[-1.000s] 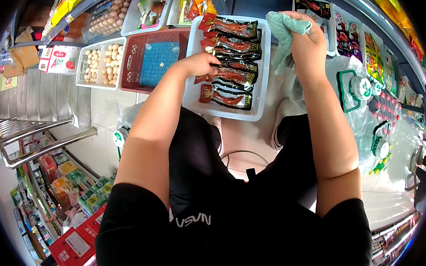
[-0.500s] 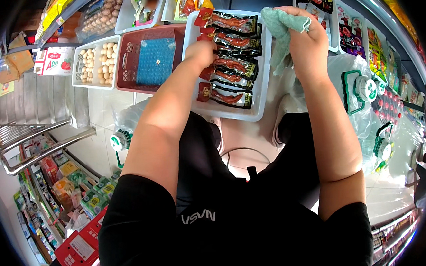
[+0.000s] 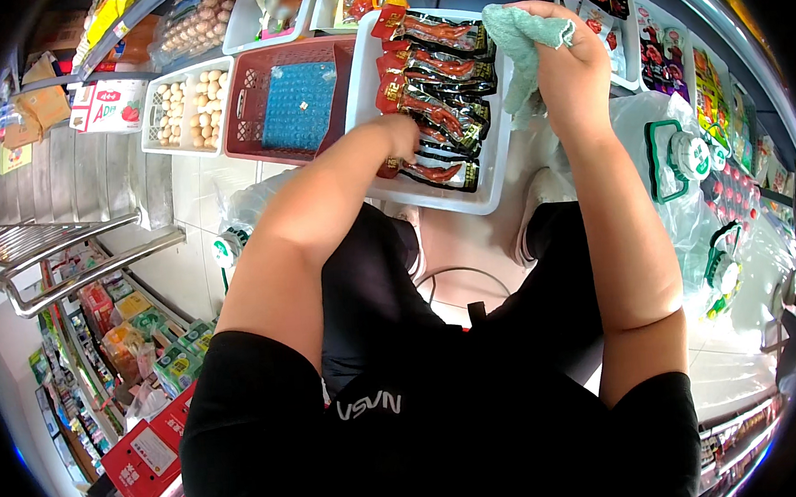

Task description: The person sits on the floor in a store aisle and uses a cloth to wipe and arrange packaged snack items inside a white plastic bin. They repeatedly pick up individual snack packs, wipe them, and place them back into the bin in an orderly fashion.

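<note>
A white plastic tray [image 3: 500, 156] holds a row of black-and-red snack packets [image 3: 446, 63] with clear windows showing reddish-brown food. My left hand [image 3: 398, 137] reaches over the tray's left side, its fingers curled closed on the left end of a packet [image 3: 450, 134] toward the near end of the row. Part of those fingertips is hidden among the wrappers. At the tray's far right corner, my right hand [image 3: 576, 64] grips a pale green cloth [image 3: 524, 45], which hangs down along the tray's right edge.
Left of the tray stand a dark red basket [image 3: 235, 122] with blue bubble lining and a white egg tray [image 3: 147, 132]. More snack trays [image 3: 631, 70] line the right. Large bottles with green handles [image 3: 662, 164] stand at right; a metal rack [image 3: 98, 262] is at left.
My left hand has slid nearer along the row, from the middle packets to those near the tray's front. My right hand still holds the cloth in about the same place.
</note>
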The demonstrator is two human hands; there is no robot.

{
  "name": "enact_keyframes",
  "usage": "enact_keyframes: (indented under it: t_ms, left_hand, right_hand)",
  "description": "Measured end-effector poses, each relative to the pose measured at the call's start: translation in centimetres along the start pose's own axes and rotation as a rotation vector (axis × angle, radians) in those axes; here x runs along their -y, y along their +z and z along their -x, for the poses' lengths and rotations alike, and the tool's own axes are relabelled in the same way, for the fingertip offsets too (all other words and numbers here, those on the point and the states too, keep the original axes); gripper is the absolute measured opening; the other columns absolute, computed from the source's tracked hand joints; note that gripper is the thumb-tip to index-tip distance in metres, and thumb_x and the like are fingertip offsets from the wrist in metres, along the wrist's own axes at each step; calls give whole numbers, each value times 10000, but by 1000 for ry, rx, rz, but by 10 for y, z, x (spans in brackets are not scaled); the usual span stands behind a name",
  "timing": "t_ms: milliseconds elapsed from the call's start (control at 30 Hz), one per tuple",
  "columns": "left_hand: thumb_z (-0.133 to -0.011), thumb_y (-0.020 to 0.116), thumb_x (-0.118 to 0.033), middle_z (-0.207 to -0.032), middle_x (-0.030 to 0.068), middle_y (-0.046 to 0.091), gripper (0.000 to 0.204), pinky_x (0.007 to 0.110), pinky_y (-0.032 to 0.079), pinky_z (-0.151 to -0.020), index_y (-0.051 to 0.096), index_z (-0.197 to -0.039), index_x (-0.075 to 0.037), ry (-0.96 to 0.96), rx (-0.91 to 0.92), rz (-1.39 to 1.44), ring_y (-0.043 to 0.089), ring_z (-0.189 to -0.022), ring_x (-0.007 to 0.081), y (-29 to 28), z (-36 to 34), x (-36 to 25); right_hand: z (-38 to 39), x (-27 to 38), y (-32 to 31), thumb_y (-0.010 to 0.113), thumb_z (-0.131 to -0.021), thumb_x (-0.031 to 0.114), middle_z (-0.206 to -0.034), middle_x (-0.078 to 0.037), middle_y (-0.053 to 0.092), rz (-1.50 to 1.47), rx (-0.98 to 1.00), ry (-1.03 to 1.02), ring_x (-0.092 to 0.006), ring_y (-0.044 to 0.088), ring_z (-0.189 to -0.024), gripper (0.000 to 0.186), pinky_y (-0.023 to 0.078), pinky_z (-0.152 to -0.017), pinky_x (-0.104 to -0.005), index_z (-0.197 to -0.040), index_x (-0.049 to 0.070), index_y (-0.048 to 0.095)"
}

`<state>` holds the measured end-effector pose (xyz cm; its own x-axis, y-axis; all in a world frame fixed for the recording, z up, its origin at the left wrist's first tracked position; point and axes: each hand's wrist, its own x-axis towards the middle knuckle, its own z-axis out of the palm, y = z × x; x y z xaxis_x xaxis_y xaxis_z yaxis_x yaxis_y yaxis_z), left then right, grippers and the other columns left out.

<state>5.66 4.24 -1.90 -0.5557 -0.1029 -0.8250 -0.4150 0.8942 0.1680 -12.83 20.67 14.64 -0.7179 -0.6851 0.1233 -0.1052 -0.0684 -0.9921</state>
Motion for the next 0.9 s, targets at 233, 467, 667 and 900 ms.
enact_keyframes:
  t_ms: [233, 467, 667, 900]
  left_hand:
    - [-851, 609, -93, -1298, 120, 617, 353, 428, 537, -907, 668, -1198, -109, 1, -144, -176, 619, -1158, 304, 37, -20, -48]
    - [-860, 639, -101, -1340, 131, 582, 381, 412, 532, -936, 631, -1239, -68, -72, -116, -163, 593, -1209, 292, 41, -26, -59]
    - [-870, 576, -139, -1307, 164, 583, 314, 439, 518, -935, 649, -1163, -49, 61, -103, -243, 608, -1169, 330, 33, -23, -53]
    - [-865, 567, -122, -1165, 153, 672, 288, 437, 517, -914, 687, -1121, -69, -24, -59, -127, 643, -1102, 331, 35, -34, -45]
  right_hand:
    - [1, 3, 1, 433, -816, -54, -923, -78, 729, -9, -36, -23, -124, 662, -851, 349, 528, -786, -269, -1005, 19, 718]
    - [0, 2, -4, 523, -945, 31, -1023, -51, 705, -52, 13, 19, -111, 633, -928, 200, 495, -844, -238, -1042, 7, 696]
    - [0, 2, -5, 502, -938, 7, -1023, -53, 705, -29, 11, 25, -109, 633, -928, 219, 497, -846, -240, -1039, 5, 697]
    - [2, 4, -4, 503, -937, 8, -1009, -48, 703, -8, 13, 28, -106, 629, -915, 218, 494, -830, -235, -1035, 10, 697]
